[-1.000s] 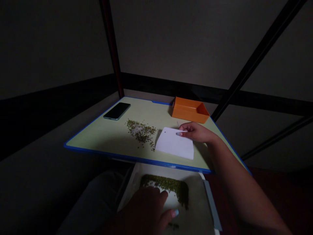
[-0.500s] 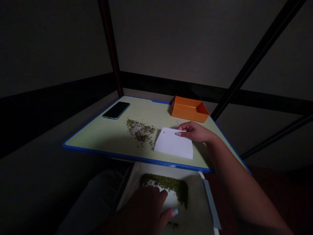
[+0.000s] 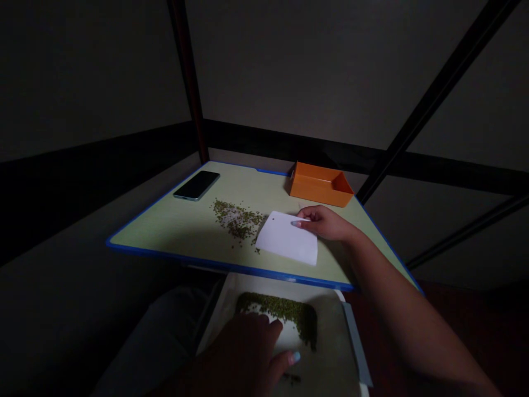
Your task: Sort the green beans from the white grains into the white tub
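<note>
My right hand [image 3: 324, 221] pinches a white flexible card [image 3: 288, 238] with a small hole near one corner, thumb on top. The card is tilted over the table, its left edge beside a scattered patch of small green grains [image 3: 237, 219], perhaps mung beans. Below the table edge, my left hand [image 3: 258, 347] is over a white bin [image 3: 330, 331], thumb held apart from the other fingers and nothing visible in it. Past those fingertips a band of green grains [image 3: 285, 307] lines the bin's far side. Shadow hides part of the left hand.
A blue-edged pale tabletop [image 3: 173, 226] carries a dark-screened phone [image 3: 197, 185] at the back left. At its back right stands an orange open box [image 3: 318, 190]. Walls close in behind and on the left; a grey strip [image 3: 356, 342] runs along the bin's right side.
My right hand has shifted the white card slightly left, towards the scattered grains, and its near edge has risen a little. My left hand has stayed almost still.
</note>
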Motion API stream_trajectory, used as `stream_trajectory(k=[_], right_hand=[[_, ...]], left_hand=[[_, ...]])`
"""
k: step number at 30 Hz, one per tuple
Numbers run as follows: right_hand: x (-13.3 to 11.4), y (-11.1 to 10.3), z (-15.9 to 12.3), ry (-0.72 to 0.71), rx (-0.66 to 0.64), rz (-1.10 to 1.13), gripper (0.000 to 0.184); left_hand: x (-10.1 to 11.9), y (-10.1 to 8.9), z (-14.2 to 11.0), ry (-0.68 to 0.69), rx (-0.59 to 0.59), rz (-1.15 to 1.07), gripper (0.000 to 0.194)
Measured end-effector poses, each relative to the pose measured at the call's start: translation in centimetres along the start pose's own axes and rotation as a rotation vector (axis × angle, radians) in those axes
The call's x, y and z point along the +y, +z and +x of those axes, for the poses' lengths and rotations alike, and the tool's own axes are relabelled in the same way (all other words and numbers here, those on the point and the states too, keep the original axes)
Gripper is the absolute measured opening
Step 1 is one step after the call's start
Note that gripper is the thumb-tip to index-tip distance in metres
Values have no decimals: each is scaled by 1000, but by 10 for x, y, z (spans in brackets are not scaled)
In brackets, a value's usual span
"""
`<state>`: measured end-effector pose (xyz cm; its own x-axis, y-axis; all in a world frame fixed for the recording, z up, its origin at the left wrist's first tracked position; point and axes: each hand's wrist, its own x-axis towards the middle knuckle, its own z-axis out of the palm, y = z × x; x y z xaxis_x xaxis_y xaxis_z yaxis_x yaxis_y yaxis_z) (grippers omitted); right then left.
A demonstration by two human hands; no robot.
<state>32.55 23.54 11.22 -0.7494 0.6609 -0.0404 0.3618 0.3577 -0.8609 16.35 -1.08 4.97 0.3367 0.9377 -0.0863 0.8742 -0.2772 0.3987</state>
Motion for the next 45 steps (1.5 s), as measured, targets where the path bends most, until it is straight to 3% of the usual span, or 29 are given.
stream_trajectory(k=[7, 20, 35, 45], right_hand=[[0, 2, 1, -22, 20, 28, 52], [-5, -2, -3, -27, -90, 20, 39], [-1, 0, -2, -67, -184, 39, 43], [3, -1, -3, -34, -260, 93, 35]], left_hand=[[-1, 0, 1, -32, -54, -44, 33], [6, -6, 2, -50, -90, -29, 33], [5, -9, 0, -76, -107, -76, 31], [9, -15, 3, -106, -151, -77, 33]])
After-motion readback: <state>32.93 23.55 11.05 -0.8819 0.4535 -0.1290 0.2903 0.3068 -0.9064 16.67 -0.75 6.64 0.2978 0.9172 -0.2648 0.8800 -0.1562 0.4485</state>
